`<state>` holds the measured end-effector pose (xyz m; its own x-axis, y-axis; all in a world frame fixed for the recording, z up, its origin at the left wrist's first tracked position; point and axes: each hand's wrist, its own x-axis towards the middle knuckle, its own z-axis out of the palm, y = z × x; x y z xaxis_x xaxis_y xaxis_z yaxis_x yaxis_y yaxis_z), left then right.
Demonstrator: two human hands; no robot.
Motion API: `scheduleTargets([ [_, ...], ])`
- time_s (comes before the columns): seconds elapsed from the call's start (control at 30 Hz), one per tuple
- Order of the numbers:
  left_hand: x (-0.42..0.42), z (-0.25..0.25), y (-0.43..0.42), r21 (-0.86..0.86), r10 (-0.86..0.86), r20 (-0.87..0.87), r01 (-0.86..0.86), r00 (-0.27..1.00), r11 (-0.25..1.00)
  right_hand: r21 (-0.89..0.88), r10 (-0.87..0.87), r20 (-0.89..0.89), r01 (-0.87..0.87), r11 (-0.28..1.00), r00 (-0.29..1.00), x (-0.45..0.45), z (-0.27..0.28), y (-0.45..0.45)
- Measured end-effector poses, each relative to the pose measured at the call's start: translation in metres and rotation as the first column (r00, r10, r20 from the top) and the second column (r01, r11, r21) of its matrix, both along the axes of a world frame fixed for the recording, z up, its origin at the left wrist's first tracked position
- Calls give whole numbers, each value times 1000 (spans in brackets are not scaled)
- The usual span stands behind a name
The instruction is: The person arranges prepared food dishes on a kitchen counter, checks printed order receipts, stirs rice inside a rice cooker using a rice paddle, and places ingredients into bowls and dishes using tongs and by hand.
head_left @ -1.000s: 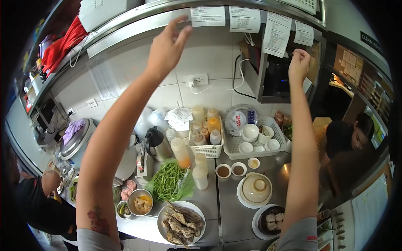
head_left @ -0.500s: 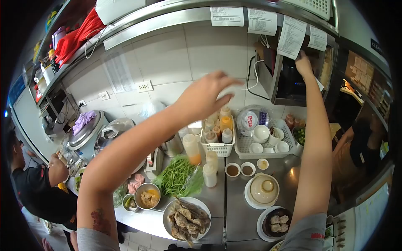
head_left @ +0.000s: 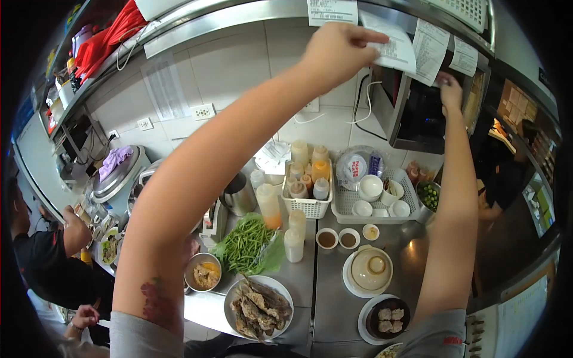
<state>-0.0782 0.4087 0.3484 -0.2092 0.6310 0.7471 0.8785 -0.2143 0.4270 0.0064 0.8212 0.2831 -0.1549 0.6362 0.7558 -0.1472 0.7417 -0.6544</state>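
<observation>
My left hand (head_left: 343,53) is raised to the metal shelf, its thumb and fingers closed on the edge of a printed order slip (head_left: 391,48). That slip is tilted and slightly blurred. Further right, my right hand (head_left: 452,94) is up in front of the microwave-like oven (head_left: 421,113). Its fingers are curled beside the lower edge of another hanging slip (head_left: 430,51); whatever they hold is hidden. More slips hang on either side, one at the left (head_left: 332,13) and one at the right (head_left: 465,56).
Below my arms stand a basket of sauce bottles (head_left: 307,209), a tray of small bowls (head_left: 346,212), green vegetables (head_left: 245,241), a plate of fried fish (head_left: 259,307), a lidded pot (head_left: 371,268) and a dish of dumplings (head_left: 389,319). A co-worker (head_left: 45,268) stands at left.
My left hand has moved up and right from mid-air and taken hold of a slip, which now tilts. My right hand has shifted slightly down from the slips. The view has shifted slightly.
</observation>
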Motion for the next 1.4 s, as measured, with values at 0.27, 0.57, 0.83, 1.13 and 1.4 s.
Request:
scheduleTargets([
  [0.27,24,-92,-171,-6,74,95,-74,993,997,-9,335,-387,-366,930,859,120,-99,-133],
  [0.57,63,-138,-157,458,-112,247,-14,963,889,-175,545,-469,-679,713,695,207,-153,-234],
  [0.83,135,-295,-265,-3,-165,731,246,662,969,-287,721,-563,-913,289,405,249,-144,-386],
  [1.13,238,-494,-296,-125,-94,764,289,638,949,-252,-30,611,230,940,791,272,-328,-539],
  [1.4,326,-590,-277,-272,182,895,175,407,946,-347,162,679,119,930,716,289,-423,-658],
])
